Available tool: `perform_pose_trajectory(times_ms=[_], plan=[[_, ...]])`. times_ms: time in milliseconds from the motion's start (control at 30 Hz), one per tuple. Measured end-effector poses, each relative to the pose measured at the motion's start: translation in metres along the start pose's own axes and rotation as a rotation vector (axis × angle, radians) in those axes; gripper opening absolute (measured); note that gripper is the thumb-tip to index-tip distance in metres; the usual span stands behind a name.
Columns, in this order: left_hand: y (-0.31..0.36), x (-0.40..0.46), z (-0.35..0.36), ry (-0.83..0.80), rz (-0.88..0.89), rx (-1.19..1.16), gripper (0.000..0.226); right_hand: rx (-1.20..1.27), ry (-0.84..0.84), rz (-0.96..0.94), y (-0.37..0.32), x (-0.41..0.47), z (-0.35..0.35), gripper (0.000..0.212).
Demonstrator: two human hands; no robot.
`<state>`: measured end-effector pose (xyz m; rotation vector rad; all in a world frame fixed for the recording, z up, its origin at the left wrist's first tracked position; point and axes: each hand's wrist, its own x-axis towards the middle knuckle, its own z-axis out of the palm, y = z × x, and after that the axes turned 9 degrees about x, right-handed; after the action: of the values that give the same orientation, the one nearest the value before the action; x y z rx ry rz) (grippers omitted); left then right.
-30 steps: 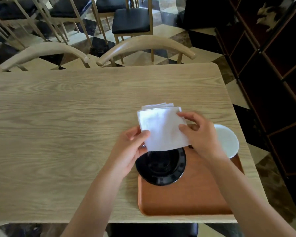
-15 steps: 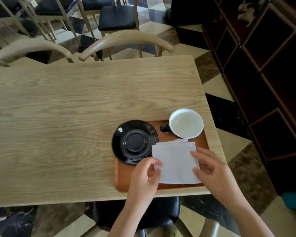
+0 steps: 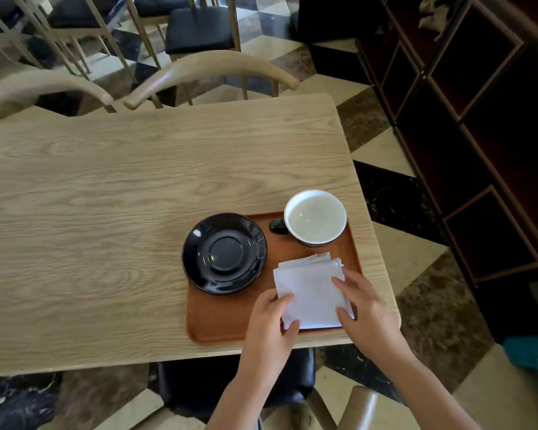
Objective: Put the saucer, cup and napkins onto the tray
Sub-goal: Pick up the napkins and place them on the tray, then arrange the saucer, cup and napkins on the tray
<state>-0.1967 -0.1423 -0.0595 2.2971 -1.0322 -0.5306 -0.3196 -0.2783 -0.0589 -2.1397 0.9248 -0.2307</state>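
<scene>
A brown tray (image 3: 218,327) lies at the table's near right corner. A black saucer (image 3: 224,252) sits on its far left part, overhanging the tray's left rim. The cup (image 3: 316,217), black outside and white inside, stands upright at the tray's far right with its handle pointing left. A stack of white napkins (image 3: 308,283) lies flat on the tray's near right part. My left hand (image 3: 271,324) pinches the stack's near left corner, thumb on top. My right hand (image 3: 364,308) grips the stack's right edge.
The light wooden table (image 3: 106,212) stretches to the left and far side. Two curved wooden chair backs (image 3: 212,66) stand against its far edge. A dark wooden shelf unit (image 3: 479,119) lines the right. A black chair seat (image 3: 199,383) is below the near edge.
The napkins, held above the saucer a second ago, have come down onto the tray's near right part. Both hands moved with them toward me and stay on the stack.
</scene>
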Motion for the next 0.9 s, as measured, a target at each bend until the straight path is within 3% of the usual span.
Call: perform_pose_trajectory(times_ms=[200, 333, 433, 500, 733, 900], plan=[[-0.005, -0.008, 0.004, -0.007, 0.148, 0.233, 0.039, -0.143, 0.012, -0.109, 0.002, -0.013, -0.001, 0.048], [-0.007, -0.013, 0.006, 0.050, 0.293, 0.440, 0.035, -0.364, 0.016, -0.263, 0.004, -0.017, -0.002, 0.031], [-0.009, -0.018, 0.008, -0.047, 0.310, 0.556, 0.050, -0.449, -0.042, -0.277, 0.008, -0.021, -0.001, 0.057], [-0.011, -0.020, 0.007, -0.100, 0.307, 0.611, 0.056, -0.461, -0.066, -0.253, 0.008, -0.022, -0.001, 0.061], [-0.013, -0.019, -0.001, -0.157, 0.334, 0.665, 0.058, -0.414, -0.009, -0.225, -0.004, -0.022, 0.002, 0.053], [-0.022, -0.016, -0.018, -0.070, 0.290, 0.614, 0.057, -0.389, 0.006, -0.335, -0.029, -0.007, 0.019, 0.044]])
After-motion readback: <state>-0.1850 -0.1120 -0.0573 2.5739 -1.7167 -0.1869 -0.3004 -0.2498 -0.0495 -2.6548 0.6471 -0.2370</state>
